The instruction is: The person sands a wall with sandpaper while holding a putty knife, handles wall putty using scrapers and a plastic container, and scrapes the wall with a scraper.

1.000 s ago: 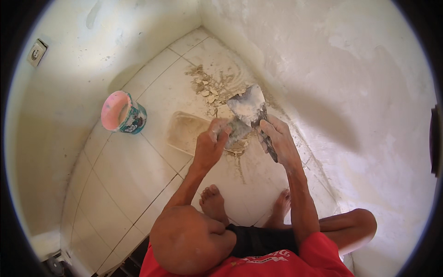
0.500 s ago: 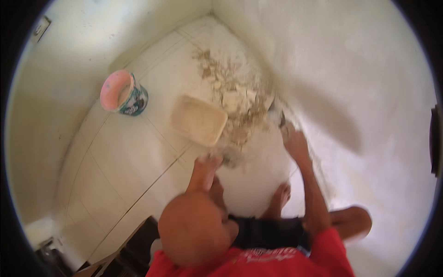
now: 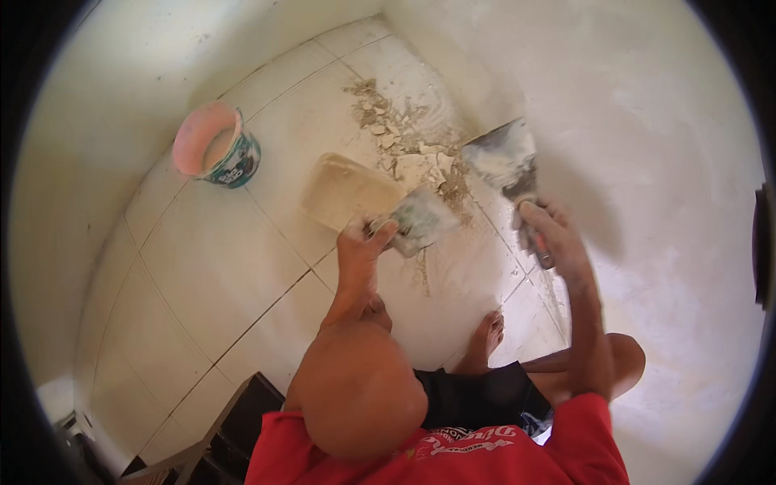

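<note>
My right hand (image 3: 558, 234) is closed round the handle of a wide putty knife (image 3: 499, 155), its smeared metal blade pointing up and away beside the right wall. In my left hand (image 3: 362, 242) is a second, smaller scraper (image 3: 426, 220), its flat blade coated with pale filler and held over the floor. Close beyond that hand lies a beige rectangular plastic tub (image 3: 343, 186), whose near right corner is partly covered by the hand and scraper. The two blades are apart from each other.
Broken flakes and crumbs of plaster (image 3: 416, 166) are strewn over the tiled floor (image 3: 210, 291) towards the far corner. A bucket (image 3: 240, 162), pink inside with a green printed outside, stands at the left. The pale wall (image 3: 647, 162) rises on the right. Dark furniture (image 3: 250, 412) is at the lower left.
My right hand has drawn back and turned, bringing the wide putty knife's blade into full view. My left hand has moved up and forward to the tub's near edge with its scraper.
</note>
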Demonstrator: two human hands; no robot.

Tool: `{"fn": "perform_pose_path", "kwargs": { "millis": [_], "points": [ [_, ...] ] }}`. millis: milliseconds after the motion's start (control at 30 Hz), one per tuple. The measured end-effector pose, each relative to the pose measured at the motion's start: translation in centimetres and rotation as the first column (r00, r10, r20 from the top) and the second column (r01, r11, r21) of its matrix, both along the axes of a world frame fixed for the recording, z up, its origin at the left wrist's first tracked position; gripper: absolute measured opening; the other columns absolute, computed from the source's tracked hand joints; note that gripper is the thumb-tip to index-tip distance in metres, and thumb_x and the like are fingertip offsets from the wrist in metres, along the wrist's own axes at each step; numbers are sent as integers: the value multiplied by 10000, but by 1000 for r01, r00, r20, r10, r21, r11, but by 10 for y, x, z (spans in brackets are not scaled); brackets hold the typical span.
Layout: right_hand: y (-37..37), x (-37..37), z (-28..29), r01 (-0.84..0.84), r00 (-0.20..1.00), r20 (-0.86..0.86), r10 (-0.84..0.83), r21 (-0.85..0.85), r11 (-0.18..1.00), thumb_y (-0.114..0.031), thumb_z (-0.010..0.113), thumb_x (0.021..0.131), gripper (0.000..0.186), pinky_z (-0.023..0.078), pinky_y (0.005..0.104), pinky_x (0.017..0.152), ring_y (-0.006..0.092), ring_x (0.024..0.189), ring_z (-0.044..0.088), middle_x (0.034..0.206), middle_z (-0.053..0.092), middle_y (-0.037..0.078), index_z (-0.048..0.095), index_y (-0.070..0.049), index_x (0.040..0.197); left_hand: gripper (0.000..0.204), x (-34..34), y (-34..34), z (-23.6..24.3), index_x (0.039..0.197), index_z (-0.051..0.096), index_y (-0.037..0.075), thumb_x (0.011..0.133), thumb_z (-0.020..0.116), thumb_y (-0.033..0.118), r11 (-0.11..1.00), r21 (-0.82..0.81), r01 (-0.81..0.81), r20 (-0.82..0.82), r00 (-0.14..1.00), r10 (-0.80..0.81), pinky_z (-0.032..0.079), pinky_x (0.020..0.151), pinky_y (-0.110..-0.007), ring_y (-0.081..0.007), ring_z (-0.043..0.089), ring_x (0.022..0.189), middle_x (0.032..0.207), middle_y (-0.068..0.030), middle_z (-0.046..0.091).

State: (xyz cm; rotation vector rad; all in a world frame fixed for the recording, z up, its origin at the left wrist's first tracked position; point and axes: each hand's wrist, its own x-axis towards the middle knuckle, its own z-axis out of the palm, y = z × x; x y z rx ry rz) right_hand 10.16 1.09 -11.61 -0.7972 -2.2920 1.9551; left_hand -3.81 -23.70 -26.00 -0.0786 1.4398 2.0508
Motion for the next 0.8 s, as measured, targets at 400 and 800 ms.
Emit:
{"fn": "perform_pose_path", "kwargs": {
  "millis": [400, 800],
  "points": [
    [-8, -39, 110, -226, 936, 351, -9, 621, 750, -167, 590, 915, 405, 459, 285, 618, 125, 665, 510, 819, 555, 36, 571, 25, 1272, 296, -42, -12, 33, 985, 469, 40, 841, 631, -163, 986, 167, 22, -959, 236, 157, 547, 920, -507, -431, 630, 1112, 966, -191, 639],
    [-7, -49, -9, -133, 991, 29, 132, 56, 990, -197, 537, 947, 233, 324, 182, 439, 31, 528, 443, 678, 518, -16, 572, -27, 1102, 364, -37, -17, 32, 1070, 519, 0, 794, 745, -72, 968, -148, -200, -878, 477, -35, 571, 720, -337, -224, 656, 810, 963, -119, 621]
  ]
}}
